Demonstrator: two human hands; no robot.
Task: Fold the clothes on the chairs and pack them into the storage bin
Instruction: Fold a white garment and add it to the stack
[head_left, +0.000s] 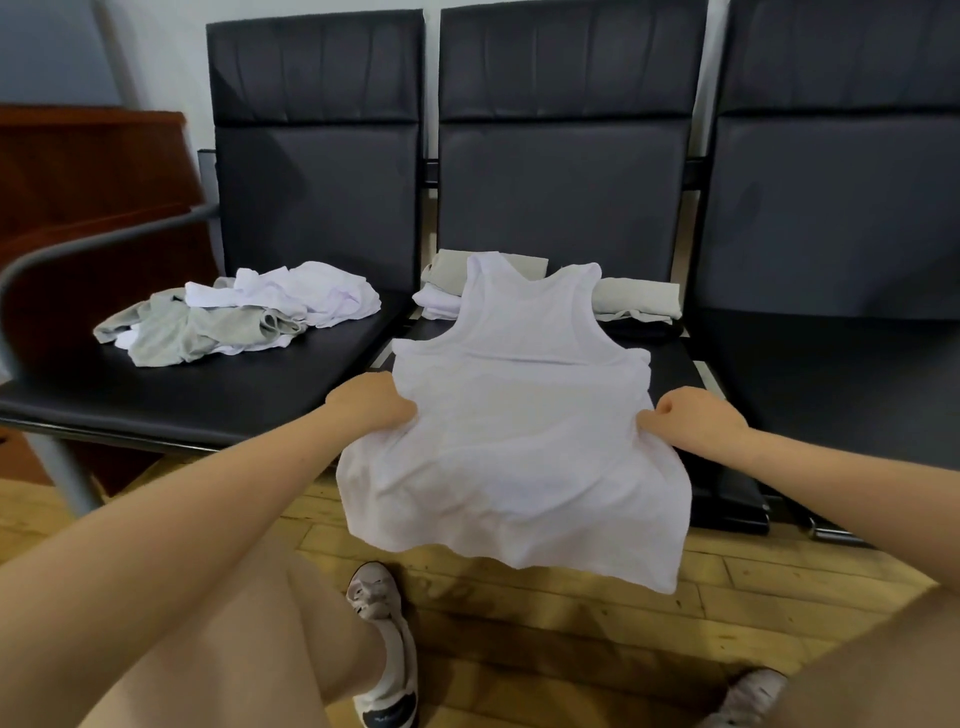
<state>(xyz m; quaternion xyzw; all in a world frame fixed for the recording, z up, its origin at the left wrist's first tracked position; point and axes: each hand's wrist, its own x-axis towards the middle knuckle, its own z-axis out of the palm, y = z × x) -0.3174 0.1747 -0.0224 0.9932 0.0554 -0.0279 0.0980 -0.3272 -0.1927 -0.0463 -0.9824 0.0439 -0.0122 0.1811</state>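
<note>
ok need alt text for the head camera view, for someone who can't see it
Both hands, left hand and right hand, grip the sides of a white tank top spread over the middle chair's seat. Folded clothes lie behind it, and an unfolded pile sits on the left chair.

Clothes on the black chairs

A white tank top is lying spread out on the middle chair, its bottom edge hanging over the front. Folded white and grey clothes are sitting behind it. A messy pile of white and grey clothes is lying on the left chair.
</note>
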